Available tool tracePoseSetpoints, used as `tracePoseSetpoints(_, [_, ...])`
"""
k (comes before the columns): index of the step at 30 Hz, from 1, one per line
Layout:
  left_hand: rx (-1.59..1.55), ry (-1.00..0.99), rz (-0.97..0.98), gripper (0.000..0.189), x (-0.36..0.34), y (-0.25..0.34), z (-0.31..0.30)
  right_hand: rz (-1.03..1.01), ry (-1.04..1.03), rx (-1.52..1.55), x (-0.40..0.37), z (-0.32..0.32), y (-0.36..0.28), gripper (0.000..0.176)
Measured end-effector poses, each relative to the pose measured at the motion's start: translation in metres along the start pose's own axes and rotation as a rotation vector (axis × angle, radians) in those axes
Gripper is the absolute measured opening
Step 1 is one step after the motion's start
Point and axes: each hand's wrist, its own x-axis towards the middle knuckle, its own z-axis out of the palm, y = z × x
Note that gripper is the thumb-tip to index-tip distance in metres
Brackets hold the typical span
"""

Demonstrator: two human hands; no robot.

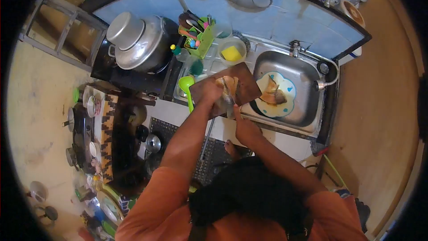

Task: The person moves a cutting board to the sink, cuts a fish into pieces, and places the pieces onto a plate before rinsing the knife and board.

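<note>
Head view, centre: the left hand [212,91] holds the fish piece [228,81] down on the cutting board [247,90]; the right hand [248,131] grips what looks like a knife. The fish seems light, soft, slippery, best pinned at its thick edge. Right of centre, a plate [291,90] sits in the sink [312,102].
</note>
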Motion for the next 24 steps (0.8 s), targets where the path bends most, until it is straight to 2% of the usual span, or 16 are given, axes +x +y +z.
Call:
tracePoseSetpoints(5, [0.059, 0.001, -0.03, 0.04, 0.01, -0.006, 0.017, 0.02, 0.043, 0.034, 0.025, 0.022, 0.006, 0.085])
tracePoseSetpoints(8, [0.061, 0.113, 0.066, 0.036, 0.024, -0.019, 0.041, -0.05, 0.138, -0.005, 0.019, 0.026, 0.018, 0.087])
tracePoseSetpoints(10, [-0.027, 0.057, -0.104, 0.035, 0.013, -0.011, 0.026, 0.009, 0.027, -0.059, 0.002, 0.011, 0.009, 0.088])
tracePoseSetpoints(11, [-0.027, 0.057, -0.104, 0.035, 0.012, -0.009, 0.026, 0.01, 0.027, -0.06, 0.009, 0.015, 0.009, 0.088])
tracePoseSetpoints(14, [0.018, 0.009, -0.002, 0.035, 0.021, -0.012, 0.038, -0.041, 0.127, -0.077, 0.027, 0.02, 0.007, 0.089])
tracePoseSetpoints(16, [-0.02, 0.145, 0.045, 0.034, 0.036, -0.024, 0.065, 0.007, 0.061, -0.074, 0.022, 0.012, 0.009, 0.088])
tracePoseSetpoints(17, [-0.02, 0.145, 0.047, 0.034, 0.038, -0.027, 0.068, 0.009, 0.063, -0.073, 0.019, 0.013, 0.008, 0.088])
tracePoseSetpoints(20, [0.025, 0.048, -0.012, 0.044, 0.032, -0.024, 0.062, 0.003, 0.081, -0.118, 0.019, 0.021, 0.008, 0.087])
tracePoseSetpoints(22, [0.005, 0.063, 0.149, 0.048, 0.042, -0.03, 0.074, -0.044, 0.1, -0.053, 0.041, 0.028, 0.001, 0.086])
tracePoseSetpoints(24, [-0.018, 0.011, 0.091, 0.048, 0.033, -0.02, 0.061, -0.073, 0.125, -0.022, 0.041, 0.028, 0.009, 0.085])
